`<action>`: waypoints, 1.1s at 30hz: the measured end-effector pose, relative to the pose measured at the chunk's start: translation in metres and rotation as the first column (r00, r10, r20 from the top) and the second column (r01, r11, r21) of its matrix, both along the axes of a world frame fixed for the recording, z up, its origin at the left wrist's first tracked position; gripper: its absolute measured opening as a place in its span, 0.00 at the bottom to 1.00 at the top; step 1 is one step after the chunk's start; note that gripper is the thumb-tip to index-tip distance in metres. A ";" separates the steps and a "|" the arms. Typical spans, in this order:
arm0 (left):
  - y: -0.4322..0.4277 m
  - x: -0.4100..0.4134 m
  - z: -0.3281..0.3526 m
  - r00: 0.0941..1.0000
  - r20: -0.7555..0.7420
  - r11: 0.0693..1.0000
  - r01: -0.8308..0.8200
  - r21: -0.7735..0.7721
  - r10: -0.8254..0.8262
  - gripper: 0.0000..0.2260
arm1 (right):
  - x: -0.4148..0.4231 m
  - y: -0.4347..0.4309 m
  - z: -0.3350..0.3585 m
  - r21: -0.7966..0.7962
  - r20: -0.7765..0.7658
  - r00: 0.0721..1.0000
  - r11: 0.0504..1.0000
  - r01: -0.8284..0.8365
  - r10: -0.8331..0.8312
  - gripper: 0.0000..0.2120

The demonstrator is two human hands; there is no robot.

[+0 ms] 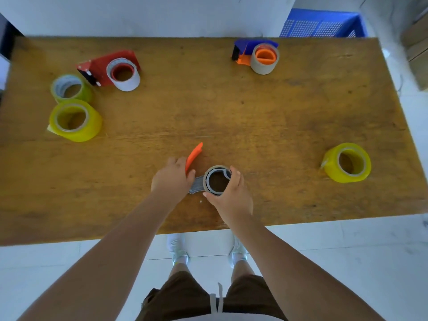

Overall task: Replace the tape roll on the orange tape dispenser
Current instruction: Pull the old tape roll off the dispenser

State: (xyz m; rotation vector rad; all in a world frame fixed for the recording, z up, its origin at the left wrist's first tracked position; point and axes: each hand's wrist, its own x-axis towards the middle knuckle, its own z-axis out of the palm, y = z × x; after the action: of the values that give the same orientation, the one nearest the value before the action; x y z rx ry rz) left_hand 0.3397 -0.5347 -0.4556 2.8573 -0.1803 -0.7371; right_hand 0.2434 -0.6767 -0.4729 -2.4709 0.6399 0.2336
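My left hand [171, 179] grips the orange tape dispenser [193, 156] near the table's front middle; only its orange handle and a grey metal part show past my fingers. My right hand [229, 193] is closed around a thin grey-brown tape roll [217, 180], nearly just a core, right beside the dispenser's metal part. Whether the roll sits on the dispenser's hub is hidden. A full yellow tape roll [347, 162] lies at the right of the wooden table [254, 117].
At the back left stand a red dispenser with a white roll [120, 70] and two yellow-green rolls [71, 88] [75, 120]. A blue and orange dispenser with a brown roll [259, 55] stands at the back right. A blue crate [324, 24] is behind the table.
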 end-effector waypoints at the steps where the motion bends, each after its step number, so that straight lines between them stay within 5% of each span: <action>1: 0.001 -0.002 0.000 0.998 -0.066 1.000 -0.001 -0.001 0.001 0.31 | 0.000 -0.001 -0.001 0.014 0.023 1.000 1.000 0.015 -0.015 0.48; 3: 0.003 -0.005 -0.001 0.984 -0.175 0.998 -0.035 -0.044 0.027 0.43 | 0.000 -0.002 -0.001 0.033 0.060 0.997 0.999 0.037 -0.038 0.47; 6: 0.003 -0.005 -0.006 0.975 -0.211 0.988 -0.099 -0.121 0.072 0.47 | 0.001 -0.004 -0.004 0.047 0.078 0.996 0.998 0.045 -0.049 0.45; 19: -0.016 -0.019 -0.034 0.988 -0.035 0.987 -0.154 -0.050 0.153 0.32 | 0.007 -0.014 -0.013 -0.133 0.164 0.967 0.976 -0.173 0.194 0.35; 24: -0.025 -0.015 -0.027 0.986 -0.005 0.985 -0.169 0.047 0.169 0.32 | 0.008 -0.019 0.005 -0.086 0.252 0.946 0.979 -0.187 0.203 0.34; 29: -0.024 -0.008 -0.023 0.992 -0.031 0.992 -0.118 0.043 0.120 0.31 | 0.019 -0.041 0.044 -0.009 0.453 0.890 0.999 -0.050 0.048 0.41; 33: -0.020 0.001 -0.020 0.998 -0.028 0.997 -0.048 0.052 0.050 0.31 | 0.024 -0.094 0.037 0.031 0.322 0.932 0.985 0.168 -0.169 0.46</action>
State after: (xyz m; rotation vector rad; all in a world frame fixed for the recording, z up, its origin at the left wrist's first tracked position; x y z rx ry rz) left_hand 0.3412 -0.5542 -0.4752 2.8858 -0.0879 -0.7850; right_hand 0.2678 -0.7709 -0.4359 -2.3601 0.7004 -0.2345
